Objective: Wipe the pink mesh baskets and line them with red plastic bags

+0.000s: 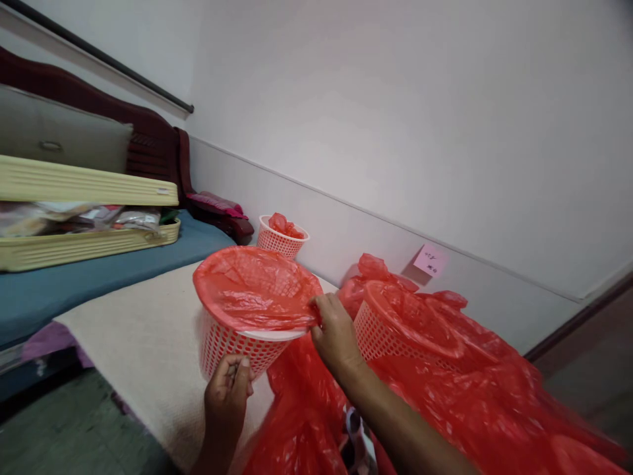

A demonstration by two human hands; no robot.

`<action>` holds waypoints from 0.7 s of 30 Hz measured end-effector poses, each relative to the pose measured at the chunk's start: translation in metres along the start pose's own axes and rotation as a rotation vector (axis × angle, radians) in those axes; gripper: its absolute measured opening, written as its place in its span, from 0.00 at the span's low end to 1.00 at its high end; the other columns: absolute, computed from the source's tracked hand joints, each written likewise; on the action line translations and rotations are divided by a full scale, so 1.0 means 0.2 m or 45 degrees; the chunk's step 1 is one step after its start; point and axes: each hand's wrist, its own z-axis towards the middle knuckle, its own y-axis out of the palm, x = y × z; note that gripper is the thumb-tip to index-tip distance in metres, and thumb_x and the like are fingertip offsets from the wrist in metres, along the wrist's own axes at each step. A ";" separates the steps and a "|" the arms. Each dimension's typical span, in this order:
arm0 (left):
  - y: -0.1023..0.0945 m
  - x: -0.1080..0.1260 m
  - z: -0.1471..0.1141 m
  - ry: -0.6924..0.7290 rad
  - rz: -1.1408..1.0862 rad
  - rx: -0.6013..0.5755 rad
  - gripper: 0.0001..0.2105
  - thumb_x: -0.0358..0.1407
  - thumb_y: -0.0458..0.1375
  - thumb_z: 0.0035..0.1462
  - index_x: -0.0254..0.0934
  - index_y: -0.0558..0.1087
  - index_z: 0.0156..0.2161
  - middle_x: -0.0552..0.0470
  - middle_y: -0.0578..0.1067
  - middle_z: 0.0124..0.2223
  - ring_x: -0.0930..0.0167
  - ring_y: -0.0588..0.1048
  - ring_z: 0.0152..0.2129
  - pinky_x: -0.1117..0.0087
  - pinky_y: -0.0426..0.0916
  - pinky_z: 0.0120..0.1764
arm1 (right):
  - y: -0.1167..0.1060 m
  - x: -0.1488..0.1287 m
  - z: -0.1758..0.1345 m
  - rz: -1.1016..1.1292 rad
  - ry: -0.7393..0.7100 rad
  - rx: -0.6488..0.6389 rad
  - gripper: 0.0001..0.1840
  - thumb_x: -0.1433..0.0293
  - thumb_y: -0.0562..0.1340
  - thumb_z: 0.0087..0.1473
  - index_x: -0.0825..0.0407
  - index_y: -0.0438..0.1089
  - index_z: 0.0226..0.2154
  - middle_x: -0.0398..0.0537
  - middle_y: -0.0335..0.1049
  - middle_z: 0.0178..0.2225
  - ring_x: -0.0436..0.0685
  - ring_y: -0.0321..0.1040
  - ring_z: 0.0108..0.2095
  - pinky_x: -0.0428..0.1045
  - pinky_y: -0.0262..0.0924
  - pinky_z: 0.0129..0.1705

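Note:
A white perforated plastic basket (225, 341) stands in front of me. A red plastic bag (262, 290) lines it and is folded over most of its rim; the white rim shows at the front right. My right hand (336, 326) is closed on the bag's edge at the right side of the rim. Low at the front of the basket is my left hand (230, 386), its fingers curled and the thumb pressed toward them, close against the wall. What lies between those fingers, if anything, I cannot make out.
Another bag-lined basket (383, 330) stands at the right among loose red plastic bags (445, 402). A small white basket (279, 244) holding red plastic is by the wall. An open yellow suitcase (93, 247) lies on the blue bed at left. A pink note (429, 260) is beside the wall.

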 end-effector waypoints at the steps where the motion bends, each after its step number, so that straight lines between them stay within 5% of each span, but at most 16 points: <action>1: 0.00 0.00 0.00 -0.001 0.000 -0.002 0.14 0.48 0.59 0.53 0.39 0.66 0.29 0.61 0.68 0.20 0.77 0.63 0.16 0.77 0.58 0.20 | 0.00 0.03 0.02 0.071 0.046 0.042 0.17 0.81 0.53 0.39 0.51 0.67 0.34 0.49 0.65 0.35 0.59 0.62 0.38 0.52 0.56 0.40; 6: -0.01 -0.01 0.01 -0.014 0.023 -0.022 0.15 0.49 0.59 0.52 0.39 0.67 0.28 0.60 0.68 0.19 0.76 0.63 0.15 0.76 0.59 0.19 | -0.01 0.14 0.13 0.575 0.325 0.249 0.08 0.75 0.55 0.41 0.50 0.66 0.27 0.42 0.67 0.27 0.54 0.63 0.29 0.48 0.57 0.32; 10: -0.02 -0.03 0.03 -0.023 0.046 -0.047 0.15 0.49 0.60 0.50 0.39 0.67 0.27 0.59 0.68 0.19 0.74 0.64 0.14 0.74 0.60 0.18 | -0.01 0.11 0.17 0.697 0.280 0.295 0.07 0.68 0.55 0.48 0.50 0.66 0.31 0.42 0.70 0.29 0.53 0.66 0.30 0.48 0.62 0.33; 15: -0.02 -0.03 0.04 -0.038 0.058 -0.038 0.14 0.48 0.60 0.49 0.39 0.68 0.28 0.58 0.70 0.20 0.74 0.65 0.15 0.73 0.61 0.17 | 0.01 0.09 0.22 0.539 0.092 0.216 0.09 0.71 0.54 0.47 0.50 0.69 0.31 0.46 0.72 0.33 0.56 0.68 0.36 0.51 0.61 0.41; 21: -0.03 -0.02 0.04 -0.035 0.091 -0.050 0.15 0.49 0.59 0.51 0.39 0.66 0.26 0.58 0.68 0.18 0.74 0.64 0.14 0.74 0.59 0.18 | 0.03 0.27 0.34 0.278 -0.018 0.144 0.08 0.75 0.57 0.43 0.51 0.70 0.29 0.48 0.69 0.31 0.58 0.64 0.36 0.53 0.57 0.42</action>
